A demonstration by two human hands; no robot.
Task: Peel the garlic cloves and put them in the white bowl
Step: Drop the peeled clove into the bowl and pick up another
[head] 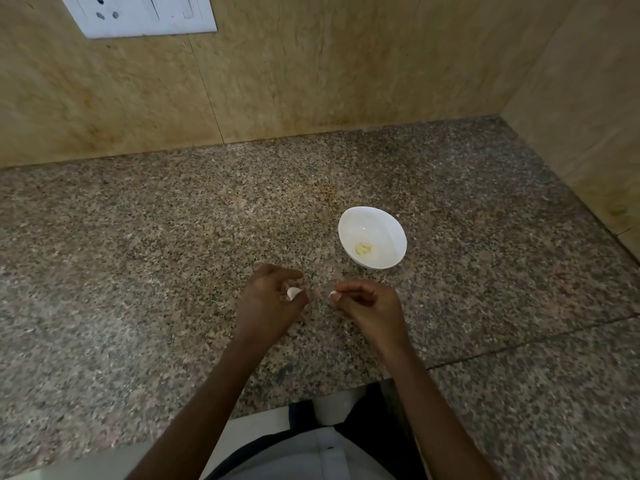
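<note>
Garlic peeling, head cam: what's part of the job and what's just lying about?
Job: left hand holding a garlic clove; right hand pinching a white scrap, maybe skin; white bowl with one peeled clove inside.
Not job: granite counter; socket plate on the wall.

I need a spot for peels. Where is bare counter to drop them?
Bare counter stretches left of the left hand to the back wall, and right of the white bowl toward the side wall. Crowded only around the right hand, near the bowl.
</note>
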